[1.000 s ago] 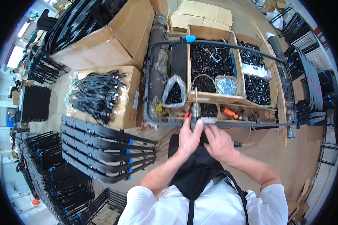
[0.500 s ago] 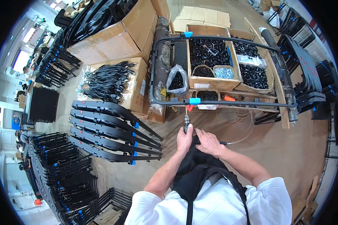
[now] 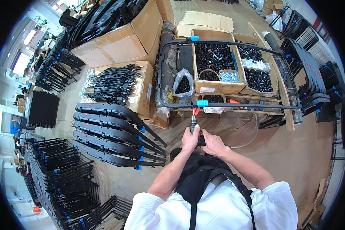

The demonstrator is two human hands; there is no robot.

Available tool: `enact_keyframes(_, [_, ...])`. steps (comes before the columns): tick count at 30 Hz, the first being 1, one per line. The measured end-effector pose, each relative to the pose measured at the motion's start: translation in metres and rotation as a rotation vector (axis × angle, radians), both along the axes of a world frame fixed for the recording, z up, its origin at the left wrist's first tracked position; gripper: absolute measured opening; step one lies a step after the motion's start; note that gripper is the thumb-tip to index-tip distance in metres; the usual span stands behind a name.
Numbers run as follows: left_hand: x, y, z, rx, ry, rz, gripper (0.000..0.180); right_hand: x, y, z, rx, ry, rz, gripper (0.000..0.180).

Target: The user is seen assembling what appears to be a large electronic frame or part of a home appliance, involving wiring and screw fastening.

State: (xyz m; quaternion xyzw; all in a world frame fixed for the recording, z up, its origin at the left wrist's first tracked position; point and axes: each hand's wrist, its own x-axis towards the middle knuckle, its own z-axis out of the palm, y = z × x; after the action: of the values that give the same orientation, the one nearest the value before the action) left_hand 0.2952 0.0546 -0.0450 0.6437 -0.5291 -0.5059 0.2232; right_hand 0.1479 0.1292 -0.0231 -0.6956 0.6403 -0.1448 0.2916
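With both hands I hold a pistol-shaped power drill point(image 3: 194, 120), its silver chuck pointing away from me. My left hand point(image 3: 190, 139) is wrapped round the body behind the chuck. My right hand point(image 3: 214, 143) is closed at the handle side, where a thin pale hose trails off to the right. The drill's bit meets the near bar of a black tubular frame point(image 3: 249, 105), beside a blue clip point(image 3: 202, 103); whether it has entered the bar I cannot tell. This frame lies across the workbench. Behind the bit, a red-orange piece point(image 3: 196, 110) shows under the bar.
Inside the frame stand wooden boxes of black plastic parts point(image 3: 212, 57), a small box of silver screws point(image 3: 229, 76) and a plastic bag point(image 3: 183, 83). To the left are curved black frames point(image 3: 111, 134) and a carton topped with black cables point(image 3: 115, 82). More frames point(image 3: 312, 76) stand right.
The drill and both hands have shifted slightly forward, bringing the chuck closer to the near bar. My view has moved a little, too.
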Motion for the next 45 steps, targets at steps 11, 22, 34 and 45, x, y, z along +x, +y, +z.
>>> enact_keyframes(11, [-0.005, -0.01, -0.015, -0.021, -0.035, -0.007, 0.054, -0.002, -0.014, 0.022, 0.08, 0.085, -0.005, 0.094])
enact_keyframes(22, [-0.004, -0.012, -0.018, -0.019, 0.014, 0.003, 0.056, 0.006, -0.015, 0.017, -0.005, -0.024, 0.016, 0.057])
enact_keyframes(34, [0.0, 0.0, -0.012, -0.009, 0.021, 0.004, 0.054, 0.009, -0.001, 0.016, -0.014, -0.032, 0.009, 0.06])
enact_keyframes(45, [-0.015, 0.024, -0.012, 0.047, 0.076, 0.002, 0.053, -0.006, 0.024, 0.024, 0.092, 0.063, -0.029, 0.059])
